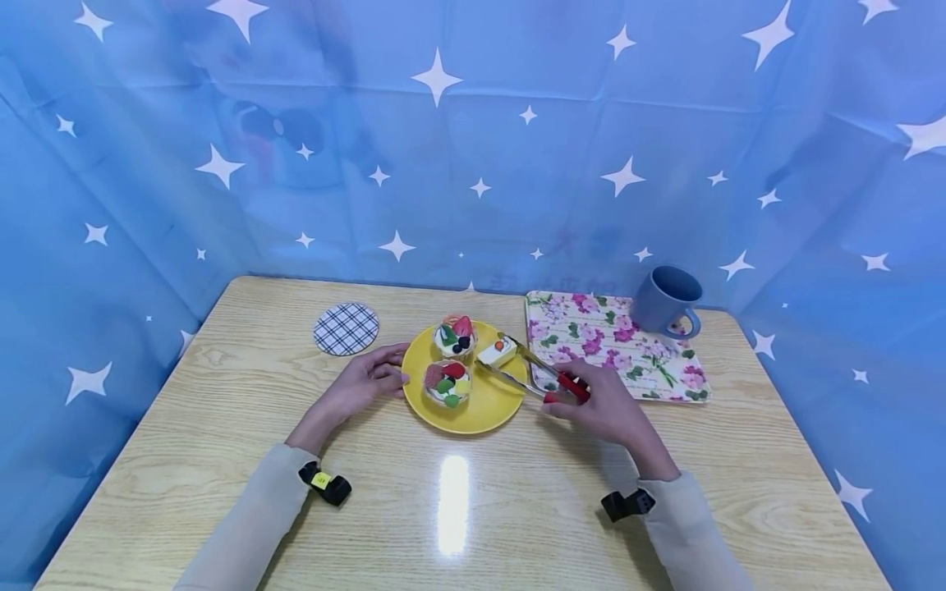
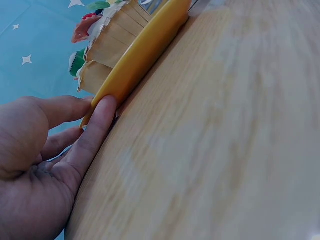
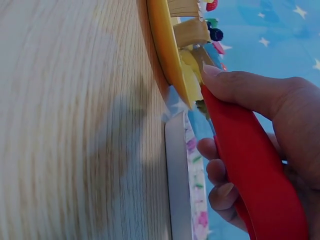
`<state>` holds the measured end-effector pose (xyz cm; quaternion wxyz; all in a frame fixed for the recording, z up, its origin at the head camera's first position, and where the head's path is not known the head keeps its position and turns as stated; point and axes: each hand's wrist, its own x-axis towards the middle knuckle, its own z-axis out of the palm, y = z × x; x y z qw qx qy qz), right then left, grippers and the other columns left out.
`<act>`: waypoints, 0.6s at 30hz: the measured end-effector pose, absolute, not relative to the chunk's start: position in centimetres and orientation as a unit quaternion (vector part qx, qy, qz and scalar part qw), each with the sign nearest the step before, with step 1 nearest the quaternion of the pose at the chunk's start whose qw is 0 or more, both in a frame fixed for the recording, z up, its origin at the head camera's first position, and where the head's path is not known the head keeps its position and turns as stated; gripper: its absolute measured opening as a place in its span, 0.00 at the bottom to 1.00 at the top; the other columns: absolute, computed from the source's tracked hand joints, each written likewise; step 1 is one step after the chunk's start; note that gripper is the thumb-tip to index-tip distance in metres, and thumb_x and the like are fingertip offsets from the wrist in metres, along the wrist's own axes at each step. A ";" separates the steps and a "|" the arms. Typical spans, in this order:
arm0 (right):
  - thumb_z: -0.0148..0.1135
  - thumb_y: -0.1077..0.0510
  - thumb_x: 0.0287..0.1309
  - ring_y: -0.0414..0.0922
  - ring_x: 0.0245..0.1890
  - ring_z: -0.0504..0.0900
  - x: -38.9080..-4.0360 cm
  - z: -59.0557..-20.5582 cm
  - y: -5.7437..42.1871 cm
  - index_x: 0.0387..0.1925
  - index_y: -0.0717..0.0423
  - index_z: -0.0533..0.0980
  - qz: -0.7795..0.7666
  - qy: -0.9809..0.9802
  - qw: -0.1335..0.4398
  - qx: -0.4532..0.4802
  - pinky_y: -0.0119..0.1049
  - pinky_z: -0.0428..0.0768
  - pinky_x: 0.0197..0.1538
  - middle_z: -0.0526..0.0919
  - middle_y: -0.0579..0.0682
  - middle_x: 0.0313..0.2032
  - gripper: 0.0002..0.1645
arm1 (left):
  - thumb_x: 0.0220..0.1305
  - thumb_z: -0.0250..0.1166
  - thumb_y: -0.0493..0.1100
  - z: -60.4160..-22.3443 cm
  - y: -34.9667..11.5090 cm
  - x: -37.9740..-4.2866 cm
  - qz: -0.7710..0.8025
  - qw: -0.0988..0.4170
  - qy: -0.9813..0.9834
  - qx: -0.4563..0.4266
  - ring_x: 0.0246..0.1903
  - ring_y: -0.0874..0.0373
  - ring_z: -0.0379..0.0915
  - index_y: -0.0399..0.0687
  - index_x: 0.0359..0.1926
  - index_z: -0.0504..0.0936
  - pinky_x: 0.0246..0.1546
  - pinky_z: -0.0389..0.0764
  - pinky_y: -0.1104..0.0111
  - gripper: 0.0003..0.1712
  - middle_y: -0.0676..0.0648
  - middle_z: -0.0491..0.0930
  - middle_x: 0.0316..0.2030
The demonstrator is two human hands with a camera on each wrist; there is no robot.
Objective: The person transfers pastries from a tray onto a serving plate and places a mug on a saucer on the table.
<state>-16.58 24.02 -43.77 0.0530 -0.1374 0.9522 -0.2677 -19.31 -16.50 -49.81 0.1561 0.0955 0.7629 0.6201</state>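
Observation:
A yellow plate [image 1: 484,414] lies on the table with two fruit-topped dessert cups and a small cake on it. The dessert cups [image 1: 447,382] stand on its left half, one behind the other. My left hand [image 1: 362,379] pinches the plate's left rim between thumb and fingers, as the left wrist view shows close up. In my right hand [image 1: 602,402] are metal tongs with red handles [image 3: 250,165], gripped from the right side. The tongs' tips reach over the plate on either side of the white cake [image 1: 498,353], which has an orange bit on top.
To the right lies a flower-patterned tray [image 1: 591,341], its left edge close to the plate. A blue mug [image 1: 661,300] stands on the tray's back right corner. A round checked coaster [image 1: 346,329] lies at the back left. Behind the table hangs a blue star-patterned curtain [image 1: 473,148].

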 end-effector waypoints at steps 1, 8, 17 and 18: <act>0.79 0.42 0.52 0.48 0.41 0.76 -16.5 -43.8 24.0 0.64 0.52 0.78 -0.268 0.952 0.052 -0.138 0.36 0.76 0.39 0.85 0.55 0.51 0.40 | 0.72 0.64 0.38 -49.8 -16.5 -19.3 0.620 0.156 0.763 0.094 0.50 0.58 0.80 0.48 0.77 0.65 0.48 0.87 0.70 0.35 0.37 0.75 0.64; 0.79 0.41 0.51 0.49 0.46 0.78 -16.3 -43.9 23.7 0.65 0.52 0.78 -0.261 0.953 0.065 -0.140 0.39 0.80 0.44 0.84 0.54 0.56 0.42 | 0.72 0.64 0.37 -49.8 -16.6 -19.2 0.626 0.160 0.758 0.093 0.49 0.59 0.81 0.47 0.77 0.65 0.47 0.88 0.69 0.36 0.37 0.74 0.64; 0.80 0.41 0.50 0.50 0.49 0.79 -16.1 -43.8 23.2 0.64 0.52 0.78 -0.257 0.952 0.069 -0.150 0.45 0.83 0.50 0.83 0.55 0.58 0.41 | 0.72 0.65 0.39 -49.7 -16.5 -19.3 0.621 0.158 0.761 0.097 0.51 0.55 0.80 0.48 0.77 0.65 0.49 0.87 0.71 0.35 0.37 0.74 0.64; 0.80 0.40 0.50 0.50 0.48 0.79 -16.1 -43.8 23.2 0.64 0.52 0.78 -0.256 0.952 0.070 -0.152 0.44 0.83 0.49 0.84 0.55 0.58 0.41 | 0.72 0.65 0.39 -49.8 -16.5 -19.3 0.622 0.158 0.761 0.098 0.51 0.55 0.80 0.48 0.77 0.65 0.49 0.87 0.71 0.35 0.36 0.74 0.64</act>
